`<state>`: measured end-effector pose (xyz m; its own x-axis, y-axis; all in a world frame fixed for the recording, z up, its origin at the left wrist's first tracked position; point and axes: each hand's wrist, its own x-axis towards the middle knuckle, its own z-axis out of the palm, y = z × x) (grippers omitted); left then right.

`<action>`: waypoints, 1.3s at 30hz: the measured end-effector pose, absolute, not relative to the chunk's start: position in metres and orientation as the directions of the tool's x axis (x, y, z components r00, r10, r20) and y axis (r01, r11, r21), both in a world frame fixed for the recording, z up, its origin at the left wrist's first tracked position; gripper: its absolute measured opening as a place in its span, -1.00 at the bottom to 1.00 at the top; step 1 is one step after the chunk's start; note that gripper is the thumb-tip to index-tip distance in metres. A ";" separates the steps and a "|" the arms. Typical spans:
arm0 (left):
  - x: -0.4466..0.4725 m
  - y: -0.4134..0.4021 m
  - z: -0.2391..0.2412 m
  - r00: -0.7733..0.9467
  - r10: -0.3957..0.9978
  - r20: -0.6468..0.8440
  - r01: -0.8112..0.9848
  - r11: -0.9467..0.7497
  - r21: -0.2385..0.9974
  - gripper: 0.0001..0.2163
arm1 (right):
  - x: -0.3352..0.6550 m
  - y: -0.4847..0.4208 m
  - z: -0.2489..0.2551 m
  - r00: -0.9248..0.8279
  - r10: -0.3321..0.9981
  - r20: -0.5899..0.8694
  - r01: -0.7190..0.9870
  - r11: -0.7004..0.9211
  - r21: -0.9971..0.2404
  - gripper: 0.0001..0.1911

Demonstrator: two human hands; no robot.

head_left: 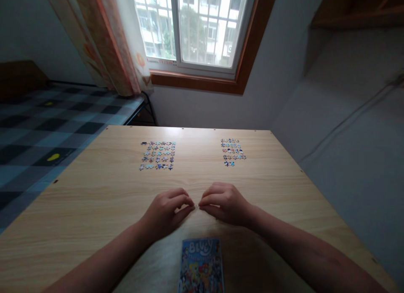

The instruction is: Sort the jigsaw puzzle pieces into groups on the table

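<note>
My left hand and my right hand meet over the middle of the table, fingertips almost touching. Both are closed in a pinch on a small pale jigsaw piece, mostly covered by the fingers; whether it is one piece or two I cannot tell. Beyond my left hand, loose jigsaw pieces lie in several rows. A smaller group of jigsaw pieces is laid out in rows beyond my right hand. Close to me, below the hands, lies a blue puzzle box marked "Bluey".
The light wooden table reaches toward a wall with a barred window. A bed with a checked cover stands on the left, beside an orange curtain. On the right wall hangs a wooden shelf, with a cable below.
</note>
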<state>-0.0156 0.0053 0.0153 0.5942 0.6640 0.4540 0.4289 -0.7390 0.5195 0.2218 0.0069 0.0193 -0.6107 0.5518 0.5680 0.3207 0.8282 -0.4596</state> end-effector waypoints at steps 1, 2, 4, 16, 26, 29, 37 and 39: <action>-0.016 0.006 0.015 0.596 0.660 0.456 0.434 -0.743 0.509 -0.88 | 0.221 0.007 0.020 -0.608 0.549 0.574 0.325 0.831 -0.451 -0.87; -0.016 0.006 0.015 0.600 0.655 0.460 0.438 -0.749 0.497 -0.88 | 0.222 0.007 0.021 -0.607 0.546 0.577 0.331 0.834 -0.441 -0.87; -0.017 0.007 0.014 0.608 0.647 0.460 0.447 -0.758 0.475 -0.88 | 0.228 0.012 0.024 -0.601 0.548 0.582 0.360 0.835 -0.416 -0.86; -0.022 0.012 0.008 0.622 0.668 0.409 0.470 -0.736 0.487 -0.85 | 0.360 0.081 0.014 -0.363 0.793 0.490 0.879 0.465 -0.101 -0.84; -0.023 0.012 0.009 0.620 0.672 0.406 0.473 -0.732 0.490 -0.83 | 0.360 0.082 0.005 -0.421 0.845 0.330 0.877 0.472 -0.089 -0.83; -0.023 0.013 0.007 0.621 0.674 0.401 0.478 -0.731 0.488 -0.83 | 0.361 0.083 0.003 -0.427 0.843 0.327 0.866 0.486 -0.121 -0.83; -0.022 0.012 0.007 0.624 0.677 0.390 0.477 -0.726 0.496 -0.83 | 0.365 0.090 -0.007 -0.407 0.844 0.349 0.876 0.469 -0.112 -0.81; -0.021 0.012 0.008 0.625 0.675 0.392 0.477 -0.728 0.493 -0.83 | 0.364 0.092 -0.009 -0.413 0.841 0.350 0.877 0.471 -0.098 -0.80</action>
<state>-0.0212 0.0124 0.0080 0.6255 0.6748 0.3917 0.4769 -0.7279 0.4926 0.3639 0.0916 -0.0086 -0.4128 0.8408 0.3503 0.8766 0.4711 -0.0977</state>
